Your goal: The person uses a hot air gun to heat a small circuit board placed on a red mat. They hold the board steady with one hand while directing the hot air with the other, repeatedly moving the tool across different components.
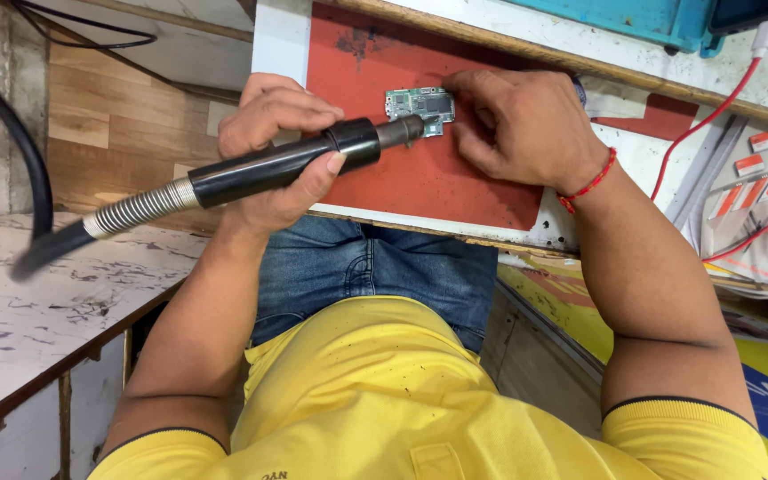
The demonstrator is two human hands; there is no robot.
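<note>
From the head view, the left hand [273, 147] is wrapped tight around a black hot-air wand [268, 169], its nozzle right over a small circuit board [421, 107] on the red mat [402, 178] on the desk [277, 40]. The right hand [517, 124] pins the board's edge with closed fingertips [464, 89]; these sit so near the nozzle they could burn, and lingering heat could scorch the board.

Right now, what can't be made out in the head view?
- Small green circuit board: right edge hidden under right hand; components too small.
- Black hot-air handpiece: nozzle tip gap to board unclear; hose cut off at left edge.
- Left hand: palm hidden by handpiece.
</note>
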